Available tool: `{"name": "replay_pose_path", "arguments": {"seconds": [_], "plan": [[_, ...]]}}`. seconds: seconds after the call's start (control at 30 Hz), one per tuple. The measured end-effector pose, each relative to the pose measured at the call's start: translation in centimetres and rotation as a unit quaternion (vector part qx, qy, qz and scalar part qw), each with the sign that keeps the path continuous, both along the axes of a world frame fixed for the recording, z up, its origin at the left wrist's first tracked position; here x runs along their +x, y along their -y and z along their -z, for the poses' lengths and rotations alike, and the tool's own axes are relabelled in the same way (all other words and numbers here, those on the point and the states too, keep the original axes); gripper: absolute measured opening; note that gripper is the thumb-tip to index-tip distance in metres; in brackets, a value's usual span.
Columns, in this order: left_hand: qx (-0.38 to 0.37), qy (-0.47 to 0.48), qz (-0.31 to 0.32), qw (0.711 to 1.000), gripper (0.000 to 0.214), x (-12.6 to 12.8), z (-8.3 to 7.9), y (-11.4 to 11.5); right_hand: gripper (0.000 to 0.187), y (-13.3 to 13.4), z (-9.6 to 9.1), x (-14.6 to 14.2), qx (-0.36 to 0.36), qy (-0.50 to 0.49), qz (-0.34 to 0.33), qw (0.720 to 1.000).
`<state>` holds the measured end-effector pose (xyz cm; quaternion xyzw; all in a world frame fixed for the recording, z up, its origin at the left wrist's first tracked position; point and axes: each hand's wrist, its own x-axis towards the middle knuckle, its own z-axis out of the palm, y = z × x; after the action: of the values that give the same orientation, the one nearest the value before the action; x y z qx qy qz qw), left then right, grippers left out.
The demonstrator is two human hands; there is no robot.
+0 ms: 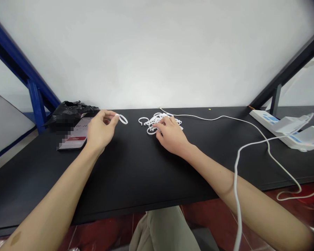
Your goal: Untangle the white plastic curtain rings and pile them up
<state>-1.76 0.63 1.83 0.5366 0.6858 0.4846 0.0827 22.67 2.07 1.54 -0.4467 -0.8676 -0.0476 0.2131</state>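
Note:
My left hand pinches a white plastic ring between thumb and fingertips, holding it just above the black table. My right hand rests on a pile of several white plastic rings near the table's far edge, its fingers curled into the pile. One open ring lies apart, between the held ring and the pile.
A phone with a lit screen lies left of my left hand, beside a crumpled black bag. A white cable runs across the table to a white power strip at the right. Blue and black frame posts stand at both sides.

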Motion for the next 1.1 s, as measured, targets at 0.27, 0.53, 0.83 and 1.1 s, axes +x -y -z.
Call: {"name": "replay_pose_path", "arguments": {"seconds": [0.27, 0.53, 0.83, 1.1], "plan": [[-0.133, -0.289, -0.035, 0.947, 0.023, -0.9, 0.4, 0.3, 0.026, -0.5, 0.2, -0.1, -0.019, 0.017, 0.006, 1.0], [-0.16, -0.389, -0.09, 0.903, 0.033, -1.4, 1.1, 0.9, 0.02, -0.5, 0.1, -0.1, -0.009, -0.009, -0.003, 1.0], [-0.081, -0.334, 0.004, 0.939, 0.03, 0.3, 0.3, 1.0, 0.018, -0.4, -0.1, 0.0, -0.022, 0.009, -0.009, 1.0], [-0.029, -0.267, 0.277, 0.922, 0.031, 3.1, 1.4, 1.3, 0.014, 0.1, -0.3, -0.2, -0.008, 0.008, -0.031, 0.999]]}}
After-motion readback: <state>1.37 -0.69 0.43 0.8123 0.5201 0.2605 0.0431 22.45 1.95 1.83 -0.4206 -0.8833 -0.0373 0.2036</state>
